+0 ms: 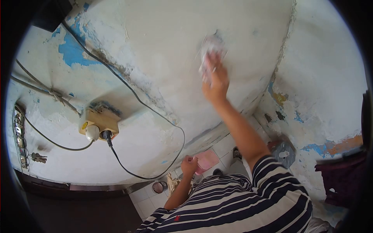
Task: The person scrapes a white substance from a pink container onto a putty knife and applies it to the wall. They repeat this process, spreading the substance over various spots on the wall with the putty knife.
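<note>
My right hand (216,81) is raised to the painted wall (167,46), its fingers closed on a crumpled white wad (213,46). That wad is pressed flat against the plaster and smeared by motion, beside a small grey patch. Down at waist height, my left hand (189,166) has its fingers curled in. It overlaps the edge of a pink, flat rectangular plastic piece (206,160); I cannot tell whether the hand grips it.
A beige socket box (98,120) with two plugs juts from the wall at left, its black cable (136,95) looping across. Keys (39,157) hang farther left. A grey stool-like piece (281,153) stands in the corner. Dark purple fabric (337,179) hangs at right.
</note>
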